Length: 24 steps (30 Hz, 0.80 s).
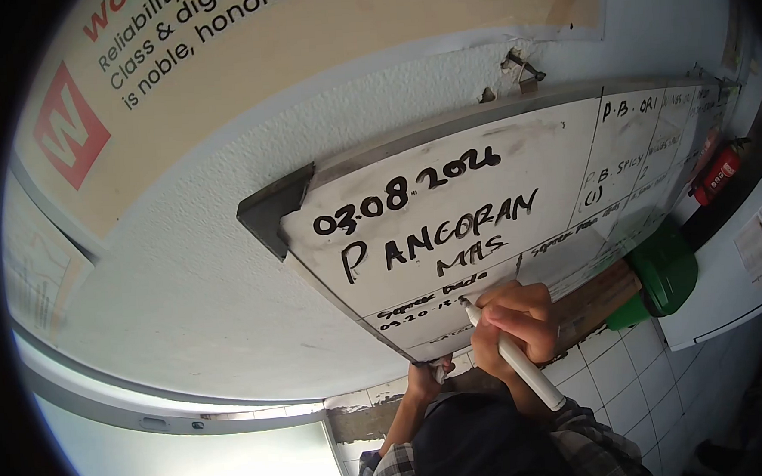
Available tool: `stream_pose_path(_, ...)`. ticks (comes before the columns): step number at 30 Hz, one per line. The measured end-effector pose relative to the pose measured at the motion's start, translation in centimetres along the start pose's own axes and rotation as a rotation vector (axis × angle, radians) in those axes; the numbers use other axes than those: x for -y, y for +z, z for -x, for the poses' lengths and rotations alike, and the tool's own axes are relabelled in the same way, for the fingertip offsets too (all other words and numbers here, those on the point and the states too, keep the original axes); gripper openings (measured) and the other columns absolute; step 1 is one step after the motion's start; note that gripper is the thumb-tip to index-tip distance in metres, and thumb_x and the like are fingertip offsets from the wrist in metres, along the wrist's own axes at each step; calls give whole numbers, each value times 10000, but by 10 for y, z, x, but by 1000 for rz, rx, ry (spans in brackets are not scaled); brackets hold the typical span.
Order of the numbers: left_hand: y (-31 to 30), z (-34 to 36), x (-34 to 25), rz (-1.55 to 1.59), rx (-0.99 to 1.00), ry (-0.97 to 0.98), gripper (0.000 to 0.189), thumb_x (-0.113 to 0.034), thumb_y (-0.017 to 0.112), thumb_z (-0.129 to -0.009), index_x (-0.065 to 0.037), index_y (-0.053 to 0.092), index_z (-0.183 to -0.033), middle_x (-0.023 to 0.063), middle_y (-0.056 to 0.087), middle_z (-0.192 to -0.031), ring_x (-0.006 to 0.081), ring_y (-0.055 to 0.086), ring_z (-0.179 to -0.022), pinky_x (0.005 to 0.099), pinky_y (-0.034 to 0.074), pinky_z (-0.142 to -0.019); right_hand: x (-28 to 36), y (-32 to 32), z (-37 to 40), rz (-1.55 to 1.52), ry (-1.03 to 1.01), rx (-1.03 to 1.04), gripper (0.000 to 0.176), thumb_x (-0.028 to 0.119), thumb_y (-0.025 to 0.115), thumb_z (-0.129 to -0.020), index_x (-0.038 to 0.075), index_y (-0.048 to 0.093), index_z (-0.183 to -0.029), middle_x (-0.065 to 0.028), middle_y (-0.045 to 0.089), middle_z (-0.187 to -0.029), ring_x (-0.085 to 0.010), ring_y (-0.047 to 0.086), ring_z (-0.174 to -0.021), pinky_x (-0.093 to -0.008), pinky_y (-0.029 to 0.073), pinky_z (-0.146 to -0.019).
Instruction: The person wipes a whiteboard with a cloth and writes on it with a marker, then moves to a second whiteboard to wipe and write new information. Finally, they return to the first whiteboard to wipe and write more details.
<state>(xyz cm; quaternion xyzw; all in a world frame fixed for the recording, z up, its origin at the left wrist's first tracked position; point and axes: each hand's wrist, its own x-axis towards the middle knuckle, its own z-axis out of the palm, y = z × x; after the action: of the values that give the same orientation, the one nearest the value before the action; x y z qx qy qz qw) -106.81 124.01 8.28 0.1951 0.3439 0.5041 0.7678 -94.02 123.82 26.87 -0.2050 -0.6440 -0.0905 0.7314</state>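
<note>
My right hand point(516, 324) is closed round a white marker point(526, 370), whose dark tip is at the small handwriting low on the whiteboard point(314, 284). Black writing on the board shows a date and large capital letters, with a ruled grid at the right. At the board's bottom edge, near its lower corner, my left hand point(431, 378) is closed on something small and whitish that I cannot make out.
Above the board hangs a poster point(304, 78) with a red logo. A metal hook point(523, 68) sticks out of the wall. At the right are a red extinguisher point(717, 174), a green container point(665, 270) and a white panel with papers. A bright doorway is at the lower left.
</note>
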Motion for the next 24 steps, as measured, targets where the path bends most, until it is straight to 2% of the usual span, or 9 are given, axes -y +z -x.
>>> stream_pose_path(7, 1, 2, -1, 37, -2, -13, 264, -320, 462, -866, -64, 526, -852, 50, 477, -630, 135, 442, -559, 251, 354, -512, -2, -1, 3, -12, 2, 7, 358, -150, 454, -669, 43, 449, -970, -111, 446, -839, -159, 489, -502, -265, 423, -408)
stream_pose_path(12, -6, -2, 2, 14, -2, -23, 263, -322, 464, -866, -66, 525, -859, 50, 477, -635, 136, 442, -562, 252, 356, -510, -3, -3, 3, 27, 3, -86, 356, -150, 459, -666, 34, 460, -971, -105, 447, -806, -160, 488, -501, -265, 410, -397)
stream_pose_path(15, -2, 0, -1, 36, -14, -40, 254, -318, 472, -860, -70, 527, -849, 47, 476, -635, 134, 444, -566, 248, 355, -512, 0, -8, -1, 62, 6, 12, 342, -144, 465, -685, 34, 460, -977, -103, 447, -810, -159, 488, -502, -262, 412, -401)
stream_pose_path(24, -7, -3, 1, 17, 7, -29, 223, -289, 492, -839, -75, 517, -782, 43, 471, -619, 129, 431, -556, 242, 339, -504, -3, -13, -3, 46, 5, -75, 314, -119, 472, -735, 41, 440, -1004, -108, 456, -813, -158, 500, -521, -260, 420, -412)
